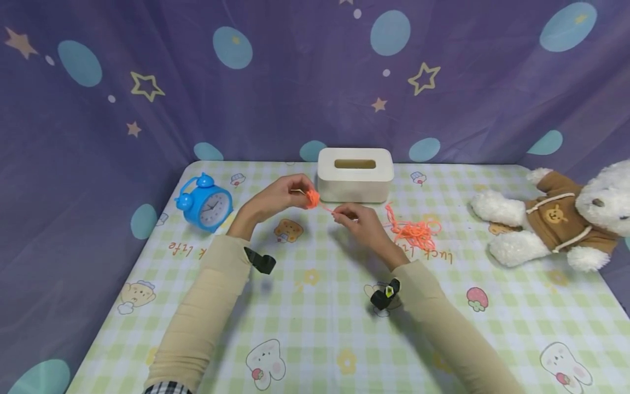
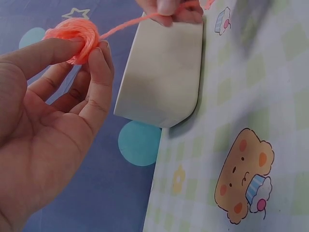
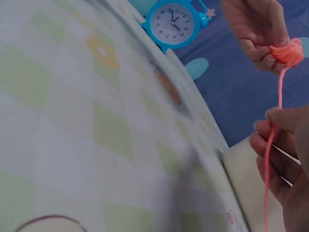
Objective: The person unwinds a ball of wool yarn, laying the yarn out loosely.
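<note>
Between thumb and fingertips my left hand (image 1: 284, 194) pinches a small wound ball of coral-orange yarn (image 2: 79, 36), held up over the table. One strand of yarn (image 3: 280, 92) runs from the ball to my right hand (image 1: 361, 221), whose thumb and fingers pinch it a short way off. In the right wrist view the strand trails on down past the right palm. A loose tangled heap of the same yarn (image 1: 417, 234) lies on the tablecloth, to the right of the right hand.
Behind the hands stands a white tissue box (image 1: 355, 189). A blue alarm clock (image 1: 209, 205) is at the left, and a white teddy bear (image 1: 556, 216) in a brown hoodie lies at the right. The checked tablecloth (image 1: 305, 328) reaches back to a purple curtain (image 1: 305, 98).
</note>
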